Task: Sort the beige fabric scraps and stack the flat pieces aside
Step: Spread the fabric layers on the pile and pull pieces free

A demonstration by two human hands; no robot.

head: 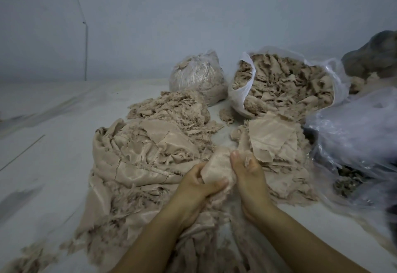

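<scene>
Scraps (285,85) in open bag (238,98)

A single wide-angle view from the person's head looks forward and down, so both forearms enter from the bottom edge and the left hand (198,183) and right hand (250,178) sit close below centre. Beyond them it takes in the white floor covering (53,143), the open plastic bag of scraps (242,98) and the grey wall (193,14); edges curve and blur.

Dark bundle (374,54), cut off at right, perhaps fabric.
</scene>
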